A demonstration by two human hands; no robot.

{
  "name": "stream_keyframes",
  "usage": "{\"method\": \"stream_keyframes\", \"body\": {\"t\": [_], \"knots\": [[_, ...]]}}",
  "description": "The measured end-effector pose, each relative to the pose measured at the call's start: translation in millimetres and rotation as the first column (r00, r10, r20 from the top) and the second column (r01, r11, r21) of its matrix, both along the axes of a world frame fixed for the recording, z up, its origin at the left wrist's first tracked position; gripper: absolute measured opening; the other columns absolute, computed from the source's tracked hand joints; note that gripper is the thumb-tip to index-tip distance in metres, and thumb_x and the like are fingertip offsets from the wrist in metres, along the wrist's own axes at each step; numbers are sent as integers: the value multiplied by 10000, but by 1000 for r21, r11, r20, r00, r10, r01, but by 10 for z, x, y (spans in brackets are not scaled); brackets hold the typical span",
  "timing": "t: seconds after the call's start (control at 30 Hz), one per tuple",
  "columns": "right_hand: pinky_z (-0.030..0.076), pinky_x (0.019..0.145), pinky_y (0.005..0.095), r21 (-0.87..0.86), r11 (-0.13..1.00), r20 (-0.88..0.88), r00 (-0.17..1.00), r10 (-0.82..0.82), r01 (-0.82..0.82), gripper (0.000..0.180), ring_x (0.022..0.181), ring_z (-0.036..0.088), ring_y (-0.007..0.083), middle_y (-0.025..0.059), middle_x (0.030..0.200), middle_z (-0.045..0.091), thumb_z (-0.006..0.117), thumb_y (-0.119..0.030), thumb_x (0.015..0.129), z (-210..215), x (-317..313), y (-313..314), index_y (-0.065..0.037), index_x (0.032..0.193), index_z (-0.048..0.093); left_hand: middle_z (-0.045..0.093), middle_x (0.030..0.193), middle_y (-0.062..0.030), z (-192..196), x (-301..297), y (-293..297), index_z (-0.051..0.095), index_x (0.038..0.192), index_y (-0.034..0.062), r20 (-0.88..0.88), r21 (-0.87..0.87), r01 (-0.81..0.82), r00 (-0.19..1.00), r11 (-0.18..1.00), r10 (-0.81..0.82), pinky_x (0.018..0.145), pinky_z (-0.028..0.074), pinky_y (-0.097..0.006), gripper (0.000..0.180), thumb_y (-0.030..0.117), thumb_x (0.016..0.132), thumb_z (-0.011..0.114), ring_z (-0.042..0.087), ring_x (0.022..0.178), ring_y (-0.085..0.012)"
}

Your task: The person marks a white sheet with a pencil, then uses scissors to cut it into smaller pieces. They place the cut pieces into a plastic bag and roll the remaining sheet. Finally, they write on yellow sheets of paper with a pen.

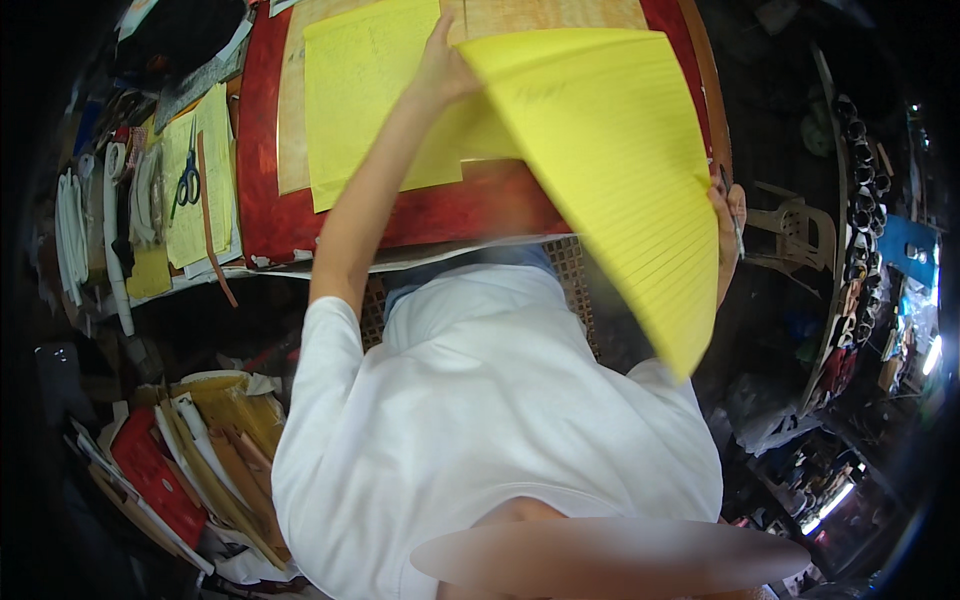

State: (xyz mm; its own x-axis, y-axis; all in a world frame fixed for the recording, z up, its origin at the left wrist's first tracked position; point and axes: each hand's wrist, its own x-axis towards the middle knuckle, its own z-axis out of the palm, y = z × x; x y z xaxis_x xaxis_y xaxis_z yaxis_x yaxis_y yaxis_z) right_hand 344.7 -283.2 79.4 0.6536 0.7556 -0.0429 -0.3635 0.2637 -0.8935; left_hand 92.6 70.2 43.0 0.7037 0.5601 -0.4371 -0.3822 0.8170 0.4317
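Observation:
A large yellow sheet of ruled paper (610, 150) is lifted off the table and slants down to the right, its lower corner hanging before my right shoulder. My left hand (447, 70) is at its upper left edge, one finger pointing up and the others partly hidden behind the paper; it seems to grip that edge. At the right edge, my right hand (730, 215) closes on the sheet. A thin dark and silvery tool shows in the same hand, its kind unclear. Another yellow sheet (360, 100) lies flat beneath my left forearm.
The red-topped table (275, 215) bears a pale wooden board (292, 150). Scissors (188, 180) and a brown strip (210, 200) lie on papers at the left. Folders (160, 480) stand lower left. A plastic chair (800, 230) and a cluttered rack (855, 220) are at right.

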Motion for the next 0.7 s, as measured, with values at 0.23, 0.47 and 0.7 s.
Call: {"method": "stream_keyframes", "body": {"t": [0.23, 0.47, 0.7], "knots": [[502, 733, 204, -331, 935, 401, 916, 17, 128, 385, 909, 617, 103, 166, 1098, 639, 677, 55, 847, -42, -398, 137, -105, 789, 331, 656, 1127, -118, 501, 51, 184, 599, 1215, 33, -387, 845, 334, 921, 417, 45, 916, 498, -352, 344, 177, 906, 645, 629, 1009, -188], [333, 594, 157, -259, 912, 708, 705, -45, 319, 268, 641, 376, 1, -48, 810, 472, 653, 81, 850, -483, -668, 551, -78, 823, 439, 531, 1354, -122, 281, -316, -746, 590, 1233, 70, -684, 572, 556, 729, -603, 23, 1109, 323, -433, 350, 169, 897, 569, 432, 1308, -287], [379, 664, 196, -198, 940, 652, 754, -85, 277, 83, 734, 460, 60, -41, 789, 477, 623, -38, 879, -600, -674, 467, -27, 871, 541, 533, 1338, -139, 244, -653, -1651, 594, 1196, 63, -695, 624, 615, 719, -483, 18, 1090, 336, -454, 384, 275, 877, 613, 445, 1283, -341]]}}
